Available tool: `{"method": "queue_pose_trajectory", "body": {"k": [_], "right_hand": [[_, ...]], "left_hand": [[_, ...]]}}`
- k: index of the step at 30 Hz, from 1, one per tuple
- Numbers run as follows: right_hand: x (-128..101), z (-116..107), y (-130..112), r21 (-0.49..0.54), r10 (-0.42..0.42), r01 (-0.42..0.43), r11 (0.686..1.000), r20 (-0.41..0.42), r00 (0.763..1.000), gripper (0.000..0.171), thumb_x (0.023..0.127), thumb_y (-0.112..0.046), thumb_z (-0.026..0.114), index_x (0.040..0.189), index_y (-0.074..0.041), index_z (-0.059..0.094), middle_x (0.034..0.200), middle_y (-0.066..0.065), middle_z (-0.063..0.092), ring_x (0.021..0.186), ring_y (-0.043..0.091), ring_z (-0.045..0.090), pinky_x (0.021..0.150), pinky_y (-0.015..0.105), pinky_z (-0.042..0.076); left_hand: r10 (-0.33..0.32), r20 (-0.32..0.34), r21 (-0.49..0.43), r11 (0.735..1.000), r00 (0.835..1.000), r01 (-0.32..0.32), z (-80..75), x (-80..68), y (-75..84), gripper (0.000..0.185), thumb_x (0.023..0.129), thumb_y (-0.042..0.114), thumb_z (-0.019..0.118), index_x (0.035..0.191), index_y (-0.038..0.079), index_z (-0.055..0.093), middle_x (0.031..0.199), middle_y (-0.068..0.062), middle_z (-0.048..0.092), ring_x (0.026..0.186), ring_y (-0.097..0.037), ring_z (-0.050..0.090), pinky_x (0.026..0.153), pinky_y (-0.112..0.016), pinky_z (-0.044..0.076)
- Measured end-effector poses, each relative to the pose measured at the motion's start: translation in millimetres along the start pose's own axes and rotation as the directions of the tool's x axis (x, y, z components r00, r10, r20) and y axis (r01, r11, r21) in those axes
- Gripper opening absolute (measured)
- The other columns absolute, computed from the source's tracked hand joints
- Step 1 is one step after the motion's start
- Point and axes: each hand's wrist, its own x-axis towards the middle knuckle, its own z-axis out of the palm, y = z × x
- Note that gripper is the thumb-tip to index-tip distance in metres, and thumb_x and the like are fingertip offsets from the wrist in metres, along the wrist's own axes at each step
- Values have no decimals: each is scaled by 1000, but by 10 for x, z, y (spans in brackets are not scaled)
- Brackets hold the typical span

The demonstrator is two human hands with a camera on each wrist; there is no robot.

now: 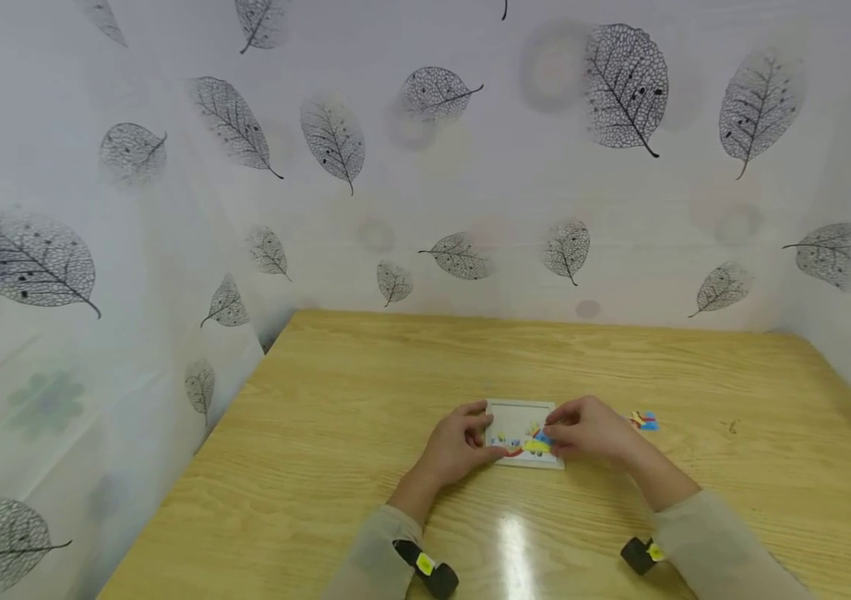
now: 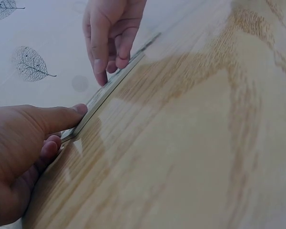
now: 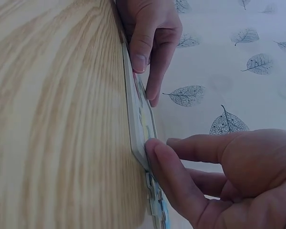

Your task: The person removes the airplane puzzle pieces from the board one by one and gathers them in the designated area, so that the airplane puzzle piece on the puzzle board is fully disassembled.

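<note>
No readable writing anywhere. The puzzle board [image 1: 521, 412] lies flat on the table [image 1: 335, 433] between my hands: left hand [image 1: 458, 446] pinching its left edge, right hand [image 1: 590, 429] fingertips curled onto its right side.

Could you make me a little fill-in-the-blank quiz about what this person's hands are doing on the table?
1. Both hands touch a flat white ____ tray lying on the table.
2. The left hand steadies the tray's ____ edge.
3. Loose coloured pieces lie on the table to the ____ of the right hand.
4. The wall behind the table is printed with ____.

Missing words: puzzle; left; right; leaves
</note>
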Motion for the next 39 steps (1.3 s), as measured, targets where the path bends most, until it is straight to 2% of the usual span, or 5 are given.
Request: {"method": "queue_pose_trajectory", "body": {"k": [4, 12, 23, 29, 39], "right_hand": [[7, 38, -31, -25, 8, -8, 1000, -18, 1000, 27, 89, -9, 60, 108, 11, 58, 88, 15, 61, 70, 21, 63, 63, 31, 53], [-15, 50, -43, 38, 33, -33, 999, -10, 999, 17, 92, 0, 52, 105, 10, 49, 91, 19, 55, 73, 23, 62, 64, 33, 53], [-18, 70, -15, 120, 48, -43, 992, -38, 998, 19, 93, 1, 49, 109, 13, 47, 91, 22, 56, 73, 25, 64, 65, 33, 53], [-75, -47, 42, 152, 9, -6, 988, -22, 1000, 25, 93, -1, 50, 114, 13, 46, 97, 23, 54, 80, 28, 64, 71, 34, 53], [-237, -301, 184, 172, 36, -23, 985, -71, 997, 29, 92, -1, 53, 117, 13, 45, 103, 22, 53, 86, 26, 62, 76, 35, 52]], "left_hand": [[-7, -2, 9, 1000, 1000, 7, 2, -1, -20, 58, 75, 34, 76, 123, 6, 59, 139, -1, 43, 76, -2, 50, 69, -17, 44], [-3, -2, -5, 1000, 1000, 3, 10, 6, -19, 57, 74, 33, 77, 121, 6, 61, 137, 0, 46, 77, -2, 51, 68, -18, 45], [-16, -2, -11, 1000, 1000, 16, 12, -1, -13, 58, 74, 34, 77, 122, 6, 60, 137, 1, 46, 79, -2, 51, 69, -18, 44], [-7, -6, -6, 1000, 1000, 7, 6, 1, 0, 57, 74, 33, 77, 121, 5, 61, 137, 1, 46, 76, -2, 50, 68, -18, 44], [-40, -6, -19, 999, 999, 40, 18, 0, -7, 54, 74, 30, 77, 120, 6, 62, 137, 4, 46, 80, -3, 51, 69, -18, 44]]}}
